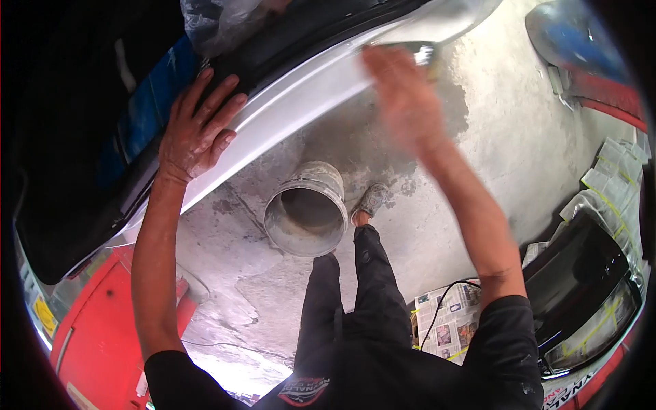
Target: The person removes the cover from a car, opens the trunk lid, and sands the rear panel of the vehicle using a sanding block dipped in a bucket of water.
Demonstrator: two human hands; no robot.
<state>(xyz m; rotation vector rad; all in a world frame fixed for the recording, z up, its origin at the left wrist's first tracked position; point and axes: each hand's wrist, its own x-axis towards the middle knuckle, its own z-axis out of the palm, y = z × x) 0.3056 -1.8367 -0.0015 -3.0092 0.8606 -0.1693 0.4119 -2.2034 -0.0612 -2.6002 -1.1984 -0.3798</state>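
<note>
My left hand (pixel 198 130) lies with fingers spread on the upper edge of a long white car panel (pixel 294 113), near its black inner side. Farther along the same panel, toward the upper right, my right hand (pixel 400 89) is at the panel's outer edge, smeared by motion. Its fingers are too blurred to make out, and whether they hold anything is hidden. A shiny dark patch shows just past its fingertips. Beneath the panel a dirty grey bucket (pixel 275 217) stands on the concrete floor in front of my legs.
Clear plastic (pixel 222 24) lies over the panel's dark side at the top. A red cabinet (pixel 96 328) stands lower left. At the right are a glossy black car part (pixel 581 280), taped masking sheets (pixel 611 184) and newspaper (pixel 447 318) with a black cable. Wet patches mark the floor.
</note>
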